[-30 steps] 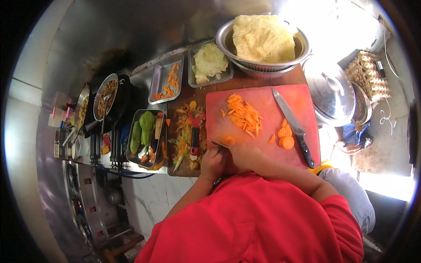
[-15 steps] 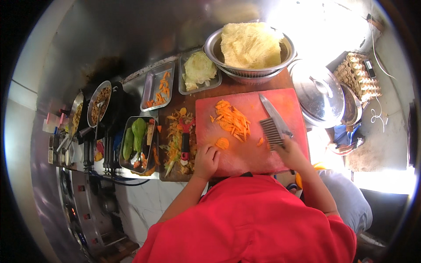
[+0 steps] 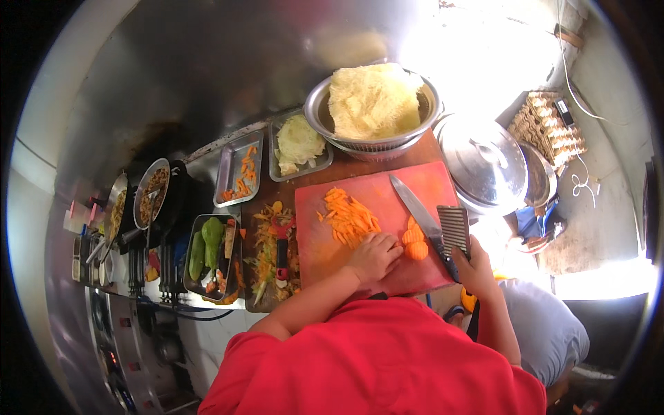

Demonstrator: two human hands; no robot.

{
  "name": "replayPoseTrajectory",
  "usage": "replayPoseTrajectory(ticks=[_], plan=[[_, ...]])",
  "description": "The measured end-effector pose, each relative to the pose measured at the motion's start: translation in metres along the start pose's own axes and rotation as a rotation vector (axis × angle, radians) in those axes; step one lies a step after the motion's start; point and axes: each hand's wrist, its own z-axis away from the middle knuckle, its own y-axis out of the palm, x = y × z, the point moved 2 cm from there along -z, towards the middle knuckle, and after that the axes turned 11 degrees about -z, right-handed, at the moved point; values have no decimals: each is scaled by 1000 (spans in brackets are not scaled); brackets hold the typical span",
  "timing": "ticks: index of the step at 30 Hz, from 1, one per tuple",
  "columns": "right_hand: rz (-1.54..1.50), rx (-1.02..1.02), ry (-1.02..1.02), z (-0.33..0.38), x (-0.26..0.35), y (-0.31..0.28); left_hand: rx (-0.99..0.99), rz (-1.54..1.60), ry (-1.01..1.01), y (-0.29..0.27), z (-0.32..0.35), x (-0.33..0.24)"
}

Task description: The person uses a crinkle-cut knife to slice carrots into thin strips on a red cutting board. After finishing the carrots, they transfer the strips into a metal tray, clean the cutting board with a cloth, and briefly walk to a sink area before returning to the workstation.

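In my right hand is a crinkle cutter, its ridged metal blade raised over the right edge of the red cutting board. My left hand rests palm down on the board, fingers lying loosely between two groups of carrot; what is beneath them is hidden. Beyond it lies a pile of crinkle-cut carrot sticks. Right of its fingertips are several round carrot slices. A kitchen knife lies slantwise on the board, its dark handle close to my right hand.
Vegetable scraps and a red-and-black peeler lie left of the board. Behind are a tray of carrot sticks, a tray of shredded cabbage and a colander of dry noodles. A lidded pot stands right; a tray of green vegetables left.
My left hand has moved right across the board toward the carrot slices. My right hand has carried the crinkle cutter to the right, uncovering round slices. The whole view has shifted slightly.
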Motion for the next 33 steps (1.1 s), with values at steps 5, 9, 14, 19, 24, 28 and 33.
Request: replayPoseTrajectory(ticks=[5,9,14,19,24,28,33], plan=[[-4,-36,-63,-1,-10,-5,44,-336,-104,4,-6,39],[16,-17,-6,-7,-6,-10,-54,-173,-197,-18,-20,30],[13,-16,-50,-14,8,-3,136,171,-127,5,-29,-19],[15,-22,-50,-16,3,0,126,187,-232,7,-35,-27],[78,-4,-68,-16,-1,4,175,370,-251,21,-32,-27],[70,72,11,-15,10,14,53,483,-398,9,0,-12],[206,275,38,-13,-2,45,-315,50,-502,-56,65,41]])
